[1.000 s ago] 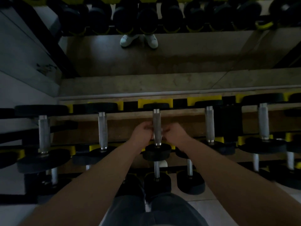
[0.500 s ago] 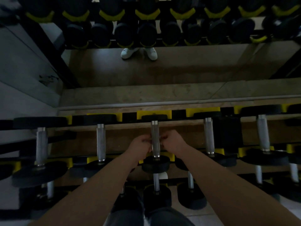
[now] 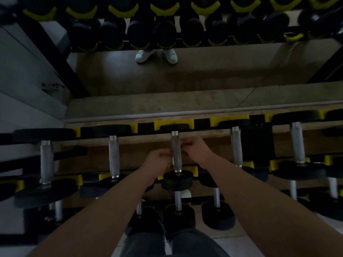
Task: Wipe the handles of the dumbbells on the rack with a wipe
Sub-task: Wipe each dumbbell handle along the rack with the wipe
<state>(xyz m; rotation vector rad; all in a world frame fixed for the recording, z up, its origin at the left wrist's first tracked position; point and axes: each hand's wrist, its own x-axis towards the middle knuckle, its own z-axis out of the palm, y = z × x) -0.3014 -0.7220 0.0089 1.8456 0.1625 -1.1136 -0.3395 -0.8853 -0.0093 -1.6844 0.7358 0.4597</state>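
1. Dim gym. A mirror point(image 3: 204, 76) behind the rack reflects rows of black dumbbell heads and a pair of white shoes point(image 3: 156, 55).
2. Rack point(image 3: 187, 121): black rails with yellow saddles, several tiers. The top tier carries a row of dumbbells lying from far rail to near rail, with their knurled steel handles showing.
3. Middle dumbbell point(image 3: 177, 180): about halfway along the top tier. Near head sits at the near rail, far head in a saddle at the far rail.
4. Two bare forearms reach in over the near rail. The left hand point(image 3: 157, 161) is at the left side of the middle handle point(image 3: 175, 143), and the right hand point(image 3: 196, 151) is at its right side, a little nearer the far rail.
5. Fingers of both hands are curled in and closed on that handle from opposite sides. I cannot make out the wipe, as it is too dark around the fingertips.
6. Step, as judged: rubbing down this one handle, partway along the row. No hand is on the right neighbour handle point(image 3: 236, 145) or the left neighbour handle point(image 3: 113, 156).
7. The next move likely calls for:
   - working the grip along the knurling from end to end
   - a twist to reach the underside
   - letting go and shifting sideways to an adjacent handle
   - steadying the small dumbbell, since it may roll in its saddle
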